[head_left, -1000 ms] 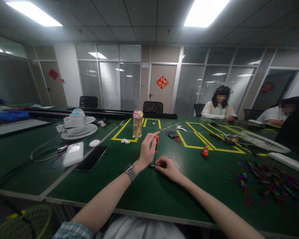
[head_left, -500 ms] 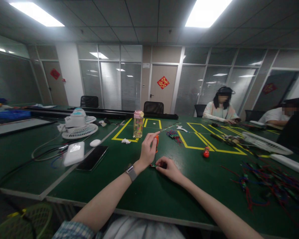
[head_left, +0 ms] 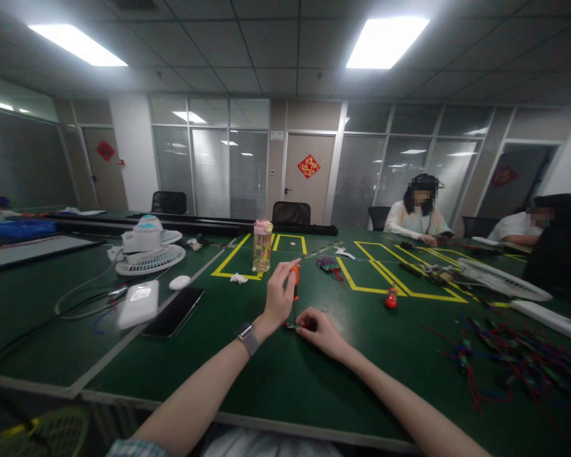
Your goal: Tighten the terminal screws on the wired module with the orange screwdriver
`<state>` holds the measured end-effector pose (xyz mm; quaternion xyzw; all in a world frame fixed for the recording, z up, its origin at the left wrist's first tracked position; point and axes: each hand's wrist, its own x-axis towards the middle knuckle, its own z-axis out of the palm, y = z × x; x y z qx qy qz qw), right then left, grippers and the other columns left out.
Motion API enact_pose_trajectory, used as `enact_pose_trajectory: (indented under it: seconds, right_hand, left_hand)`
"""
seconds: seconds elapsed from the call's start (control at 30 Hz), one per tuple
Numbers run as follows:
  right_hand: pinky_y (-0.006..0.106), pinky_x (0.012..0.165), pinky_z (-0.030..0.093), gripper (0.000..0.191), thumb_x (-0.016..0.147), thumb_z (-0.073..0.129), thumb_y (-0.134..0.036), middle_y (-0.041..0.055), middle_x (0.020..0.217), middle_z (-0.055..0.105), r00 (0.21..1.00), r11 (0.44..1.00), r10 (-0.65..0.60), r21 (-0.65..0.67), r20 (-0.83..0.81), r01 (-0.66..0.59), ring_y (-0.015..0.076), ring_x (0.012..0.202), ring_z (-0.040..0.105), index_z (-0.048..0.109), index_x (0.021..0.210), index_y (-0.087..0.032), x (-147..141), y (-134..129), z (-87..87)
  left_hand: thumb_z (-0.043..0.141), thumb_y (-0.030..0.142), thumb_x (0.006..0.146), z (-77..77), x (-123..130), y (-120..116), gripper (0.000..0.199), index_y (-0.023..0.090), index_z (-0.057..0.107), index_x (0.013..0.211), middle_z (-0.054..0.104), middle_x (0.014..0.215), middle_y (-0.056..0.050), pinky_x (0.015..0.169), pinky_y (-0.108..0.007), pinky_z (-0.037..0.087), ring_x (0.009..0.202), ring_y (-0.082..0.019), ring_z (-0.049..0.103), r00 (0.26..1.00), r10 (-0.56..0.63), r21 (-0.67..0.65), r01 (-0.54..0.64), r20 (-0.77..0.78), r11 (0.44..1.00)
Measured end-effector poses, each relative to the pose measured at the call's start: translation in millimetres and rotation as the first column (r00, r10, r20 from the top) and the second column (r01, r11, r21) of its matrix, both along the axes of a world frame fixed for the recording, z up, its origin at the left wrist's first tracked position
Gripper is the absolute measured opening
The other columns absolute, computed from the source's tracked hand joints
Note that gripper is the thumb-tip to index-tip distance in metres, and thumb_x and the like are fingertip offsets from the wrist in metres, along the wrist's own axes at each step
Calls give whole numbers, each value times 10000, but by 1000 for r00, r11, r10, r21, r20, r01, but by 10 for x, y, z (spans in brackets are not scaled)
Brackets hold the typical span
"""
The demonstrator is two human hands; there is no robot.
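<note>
My left hand (head_left: 278, 298), with a watch on its wrist, is closed around the orange handle of a screwdriver (head_left: 295, 282). The screwdriver stands upright, its thin shaft pointing down at a small green circuit board (head_left: 291, 326). My right hand (head_left: 324, 332) rests low on the table and pinches the board's right end between thumb and fingers, which partly cover it. Whether the tip sits in a screw is too small to tell.
A pink-lidded bottle (head_left: 262, 247) stands beyond my left hand. To the left lie a phone (head_left: 175, 312), a white power bank (head_left: 137, 303) and a white fan (head_left: 152, 251). Rightward are a red gourd-shaped object (head_left: 391, 299) and tangled wired boards (head_left: 514, 362). Two people sit at the far right.
The whole view has tilted up slightly, so the table sits lower in the picture. Both hands keep their places at the board, with the screwdriver still upright over it.
</note>
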<state>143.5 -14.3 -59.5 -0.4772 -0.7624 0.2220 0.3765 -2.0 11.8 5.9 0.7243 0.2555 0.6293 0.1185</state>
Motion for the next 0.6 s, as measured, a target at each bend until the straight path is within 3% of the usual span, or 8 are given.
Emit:
enact_pose_trajectory:
  seconds: [0.1,0.23,0.43,0.6]
  right_hand:
    - [228,627,425,123,698,618,-90,4,716,597,1000,1000,-4,3,1,4,126,671,548,655,801,-145,-2,-8,13]
    - [218,607,421,124,697,622,-97,1,714,599,1000,1000,-7,-8,6,7,121,656,541,654,803,-153,-4,-4,15]
    - [227,626,429,140,698,620,-99,5,729,612,1000,1000,-1,3,26,1,125,669,549,659,821,-154,22,25,-26]
    - [232,628,432,125,705,617,-117,4,722,607,1000,1000,3,4,12,-3,130,671,553,658,817,-154,24,14,-16]
  left_hand:
    - [446,224,923,6,6,-2,260,196,576,1147,582,964,-46,780,-272,447,866,-146,552,999,42,26,-42,9,999]
    - [545,249,874,12,9,-12,202,209,622,1057,523,900,-26,803,-281,440,844,-144,529,996,90,50,-90,-1,995]
    - [368,221,951,20,-8,-10,305,208,576,1174,586,1035,-60,863,-305,437,968,-162,548,1000,-9,15,9,-14,1000]
    - [474,239,913,20,0,3,246,204,603,1120,598,959,-44,806,-285,450,877,-150,562,1000,20,22,-20,-6,1000]
